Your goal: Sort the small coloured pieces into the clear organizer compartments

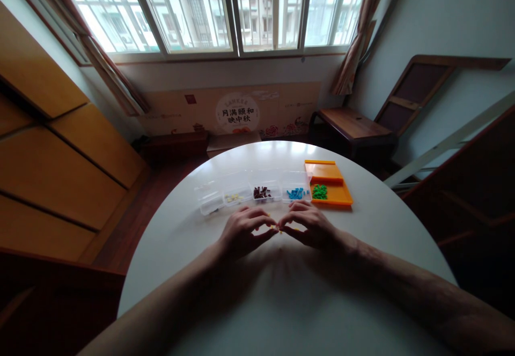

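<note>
My left hand and my right hand rest on the white round table, fingertips meeting over small yellow pieces pinched between them. Just beyond the hands stands a row of clear plastic boxes: one with yellow pieces, one with dark red pieces, one with blue pieces, and another clear box at the left end. To the right lies an orange tray holding green pieces.
Wooden cabinets line the left wall. A low wooden bench and leaning frames stand at the right. A printed cardboard panel leans under the window behind the table.
</note>
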`<state>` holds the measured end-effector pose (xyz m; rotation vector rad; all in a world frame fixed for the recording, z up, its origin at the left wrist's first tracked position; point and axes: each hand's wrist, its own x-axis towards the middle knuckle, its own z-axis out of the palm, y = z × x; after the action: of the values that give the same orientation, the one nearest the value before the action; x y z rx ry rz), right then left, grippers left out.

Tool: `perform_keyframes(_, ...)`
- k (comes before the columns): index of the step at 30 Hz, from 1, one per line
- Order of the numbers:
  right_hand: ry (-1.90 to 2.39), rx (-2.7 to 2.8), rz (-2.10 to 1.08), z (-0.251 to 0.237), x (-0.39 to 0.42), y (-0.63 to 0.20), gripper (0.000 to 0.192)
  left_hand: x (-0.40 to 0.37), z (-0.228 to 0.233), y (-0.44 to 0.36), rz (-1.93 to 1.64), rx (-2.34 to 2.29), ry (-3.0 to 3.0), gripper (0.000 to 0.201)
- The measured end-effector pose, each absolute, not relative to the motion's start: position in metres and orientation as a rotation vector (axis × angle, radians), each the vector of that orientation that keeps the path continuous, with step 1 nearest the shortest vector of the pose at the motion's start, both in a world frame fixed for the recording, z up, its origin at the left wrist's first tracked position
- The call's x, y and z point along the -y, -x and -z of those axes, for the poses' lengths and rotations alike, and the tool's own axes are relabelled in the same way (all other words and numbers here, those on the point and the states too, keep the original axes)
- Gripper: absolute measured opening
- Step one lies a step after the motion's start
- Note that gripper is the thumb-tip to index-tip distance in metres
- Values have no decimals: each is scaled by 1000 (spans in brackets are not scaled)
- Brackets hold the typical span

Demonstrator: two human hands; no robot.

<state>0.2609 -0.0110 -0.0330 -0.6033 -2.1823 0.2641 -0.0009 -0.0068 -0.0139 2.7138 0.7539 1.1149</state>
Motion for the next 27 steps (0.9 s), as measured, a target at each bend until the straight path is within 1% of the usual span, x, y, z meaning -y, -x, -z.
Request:
perform_keyframes(5,620,2176,-267,33,11,-261,1,8,10,1,-1136,-756,-2758,7)
perform_keyframes(13,693,2175,-258,33,13,-262,8,9,10,1,-1139,-762,-2811,9)
perform_keyframes(20,700,2171,-231,30,13,-262,5,7,9,3,-1151,-788,-2803,7)
perform_keyframes(23,735,2191,-204,30,13,-261,4,1,7,12,-1206,-940,-2771,9)
perform_keyframes(27,760,2239,-203,30,13,-261,8,-12,5,34,-1204,-1273,-2691,12)
